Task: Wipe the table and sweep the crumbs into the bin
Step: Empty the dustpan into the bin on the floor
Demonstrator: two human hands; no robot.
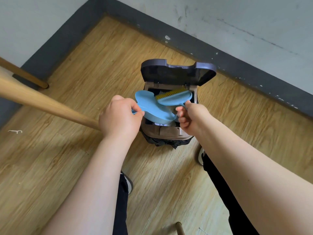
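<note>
Two bare hands work above a brown bin that stands on the wooden floor near the grey skirting of the wall. Its dark lid stands open, and a black bag lines the inside, with some pale waste in it. The left hand pinches the handle of a blue dustpan, which is tilted over the opening. The right hand curls its grip around the handle of a small blue brush; the yellow bristles rest on the dustpan. Wooden legs cross the left side, partly behind the left hand. A small white floss pick lies on the floor, well apart.
</note>
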